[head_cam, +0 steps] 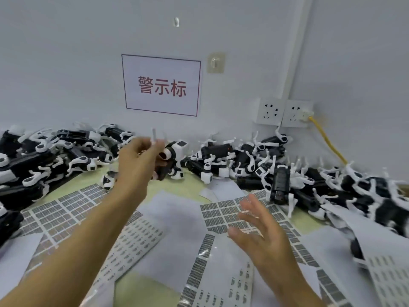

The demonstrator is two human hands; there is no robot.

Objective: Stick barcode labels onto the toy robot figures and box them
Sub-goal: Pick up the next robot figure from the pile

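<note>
Right now I see my left hand (pixel 137 160) gripping a toy robot figure (pixel 171 159) — my right hand (pixel 256 227) hovers spread over a barcode label sheet (pixel 221 216).

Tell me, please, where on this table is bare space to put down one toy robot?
The greenish table shows bare in a strip between the central label sheets and the pile of toy robots along the wall, and in a small patch at the near edge among sheets. The left and right sides are crowded with robots; the middle is covered by sheets.
</note>
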